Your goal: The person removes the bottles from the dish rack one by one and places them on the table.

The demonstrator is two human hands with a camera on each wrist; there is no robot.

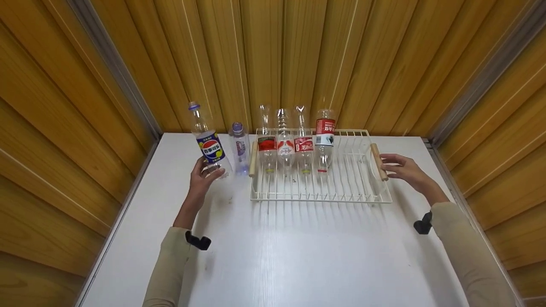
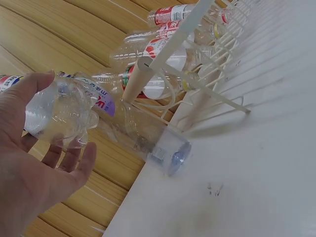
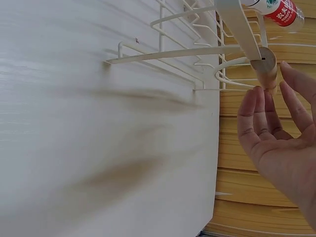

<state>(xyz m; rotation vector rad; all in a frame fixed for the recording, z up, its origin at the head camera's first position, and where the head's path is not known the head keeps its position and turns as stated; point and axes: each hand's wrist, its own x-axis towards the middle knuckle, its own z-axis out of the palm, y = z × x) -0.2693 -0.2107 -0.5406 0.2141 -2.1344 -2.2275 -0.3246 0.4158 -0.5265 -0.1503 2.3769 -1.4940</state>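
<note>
The blue-labelled bottle point(image 1: 210, 147) is held cap-up by the left hand point(image 1: 202, 175), curled around it near the base, presumably so that its label and neck are left clear. Just beyond that hand, a purple-capped bottle point(image 1: 241, 155) is stood beside the rack point(image 1: 320, 201). Between the hands, set well apart, four bottles point(image 1: 303, 145) are lodged neck-down, apparently propped by the wires. The right-hand wooden handle point(image 1: 379, 162) is touched by the right hand point(image 1: 405, 171), probably for steadiness; firmness of grip cannot be told.
</note>
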